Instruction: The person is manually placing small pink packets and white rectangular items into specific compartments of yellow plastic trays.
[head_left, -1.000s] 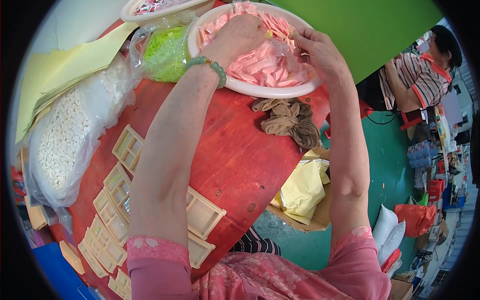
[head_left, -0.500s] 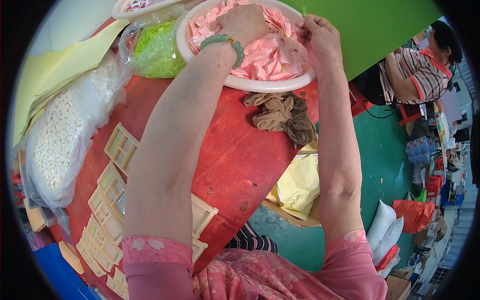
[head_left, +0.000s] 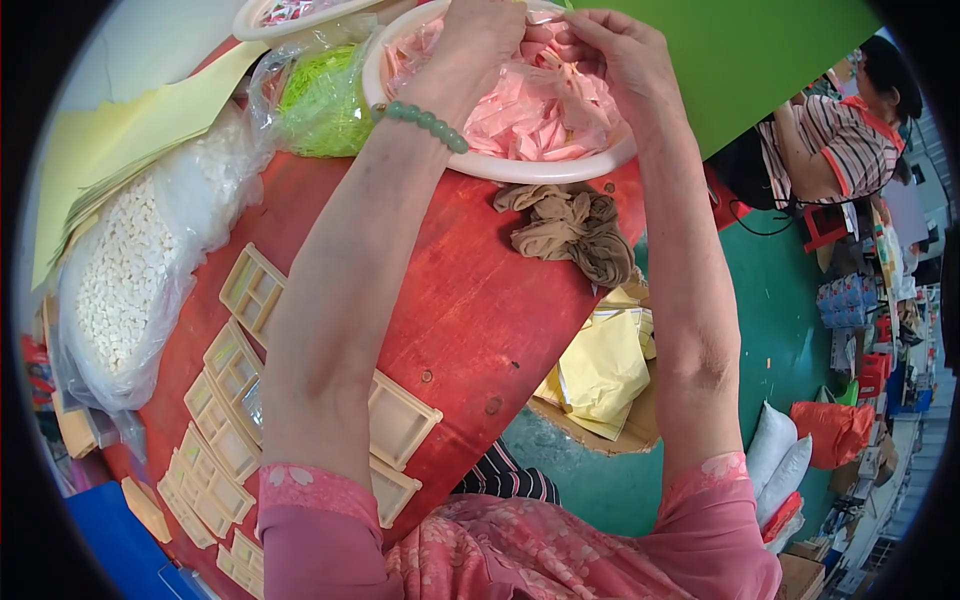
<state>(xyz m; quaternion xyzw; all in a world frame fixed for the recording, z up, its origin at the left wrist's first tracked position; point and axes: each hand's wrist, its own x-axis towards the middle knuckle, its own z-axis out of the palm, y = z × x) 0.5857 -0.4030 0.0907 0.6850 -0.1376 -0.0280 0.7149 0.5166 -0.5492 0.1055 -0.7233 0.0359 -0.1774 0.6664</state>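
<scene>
Both hands have moved up to the far rim of the bowl (head_left: 480,165) since the earlier frame, closer together. Left hand (head_left: 485,35) and right hand (head_left: 610,45) meet over the pink strips (head_left: 530,115) piled in the bowl at the table's far edge. Fingers of both pinch one strip between them; the grip on each side is clamped on it. A green bead bracelet (head_left: 425,122) sits on the left wrist. A brown stocking (head_left: 570,225) lies just beside the bowl, near the right edge of the red table (head_left: 480,320). Cream trays (head_left: 235,375) run along the near left edge, a bag of white pieces (head_left: 125,270) beyond them.
</scene>
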